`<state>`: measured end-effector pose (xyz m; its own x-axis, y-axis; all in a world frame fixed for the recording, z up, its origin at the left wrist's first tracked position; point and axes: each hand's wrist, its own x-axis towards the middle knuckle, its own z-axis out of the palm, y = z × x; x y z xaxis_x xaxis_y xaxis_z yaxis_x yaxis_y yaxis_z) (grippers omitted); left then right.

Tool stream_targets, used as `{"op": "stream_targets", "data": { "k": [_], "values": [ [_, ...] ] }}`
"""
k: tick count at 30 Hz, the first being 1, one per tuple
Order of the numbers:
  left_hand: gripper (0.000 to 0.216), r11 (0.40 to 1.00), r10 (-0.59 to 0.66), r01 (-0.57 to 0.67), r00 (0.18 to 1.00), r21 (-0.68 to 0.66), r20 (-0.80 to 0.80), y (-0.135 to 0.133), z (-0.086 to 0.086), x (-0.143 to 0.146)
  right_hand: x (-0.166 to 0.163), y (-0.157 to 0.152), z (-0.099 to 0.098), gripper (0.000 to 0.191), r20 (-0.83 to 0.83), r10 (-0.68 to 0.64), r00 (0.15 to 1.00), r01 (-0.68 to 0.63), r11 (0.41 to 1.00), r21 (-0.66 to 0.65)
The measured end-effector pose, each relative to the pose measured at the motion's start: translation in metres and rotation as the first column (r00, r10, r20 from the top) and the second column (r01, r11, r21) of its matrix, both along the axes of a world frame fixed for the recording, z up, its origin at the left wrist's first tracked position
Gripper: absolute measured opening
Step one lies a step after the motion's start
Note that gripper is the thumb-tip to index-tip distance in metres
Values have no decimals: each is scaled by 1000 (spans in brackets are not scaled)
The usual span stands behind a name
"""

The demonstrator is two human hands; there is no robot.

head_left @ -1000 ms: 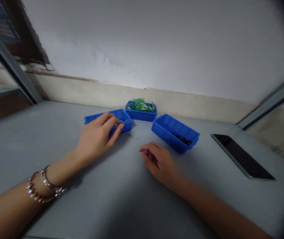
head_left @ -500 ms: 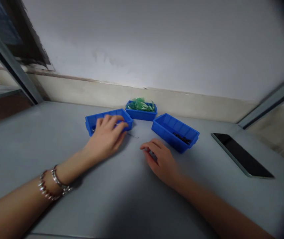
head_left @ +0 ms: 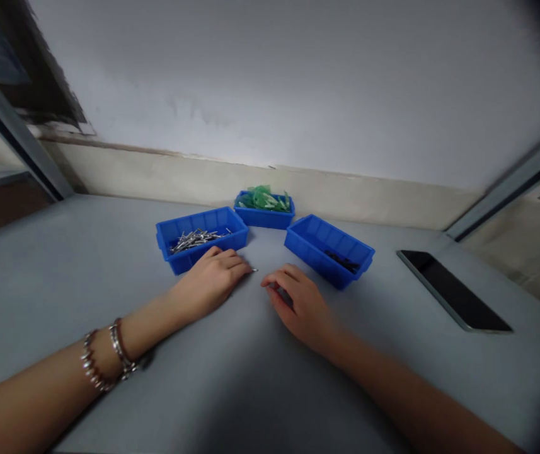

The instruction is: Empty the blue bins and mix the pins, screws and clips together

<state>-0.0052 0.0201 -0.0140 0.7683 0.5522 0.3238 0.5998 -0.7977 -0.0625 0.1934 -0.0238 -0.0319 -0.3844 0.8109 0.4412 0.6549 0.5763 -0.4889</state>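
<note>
Head view: a thin pin (head_left: pixel 253 270) is touched by the fingertips of the nearly flat left hand (head_left: pixel 213 282). The right hand (head_left: pixel 298 304) is loosely curled, and whether anything is held cannot be told. A low fingertip pinch is advised.

A plain, matte grey table (head_left: pixel 62 265) fills the lower half of the frame. Behind it a pale, faintly stained wall (head_left: pixel 298 82) covers the upper middle, with a cream band (head_left: pixel 156 180) along its foot where it meets the table. In the upper left a slanting grey metal post (head_left: pixel 14 142) crosses a dark, ragged patch (head_left: pixel 28 63). At the right edge another grey metal bar (head_left: pixel 510 187) slants upward. The light is soft and even, and the right corners of the frame are dark.
</note>
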Motion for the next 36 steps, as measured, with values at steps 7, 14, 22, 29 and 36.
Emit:
{"op": "stream_targets", "data": {
  "k": [7, 14, 22, 29, 36],
  "values": [
    [20, 999, -27, 27, 1000, 46, -17, -4, 3, 4, -1, 1, 0, 17, 8, -7, 1000, 8, 1000, -24],
    [21, 996, -88, 87, 995, 9, 43, -10, 1, 7, -1, 0, 2, 17, 49, -25, 998, 28, 998, -58],
    [17, 988, -129, 137, 986, -72, 103, -16, 3, 8, -1, -1, 4, 16, 135, -9, 991, 24, 994, -111],
    [19, 993, -117, 118, 990, -9, 84, -21, 7, 10, 2, 1, 0, 16, 71, 35, 997, -31, 998, -60],
    [22, 997, -77, 75, 990, 17, 117, -22, 9, 9, 0, 0, -1, 12, -16, 32, 999, -32, 999, 20]
  ]
}}
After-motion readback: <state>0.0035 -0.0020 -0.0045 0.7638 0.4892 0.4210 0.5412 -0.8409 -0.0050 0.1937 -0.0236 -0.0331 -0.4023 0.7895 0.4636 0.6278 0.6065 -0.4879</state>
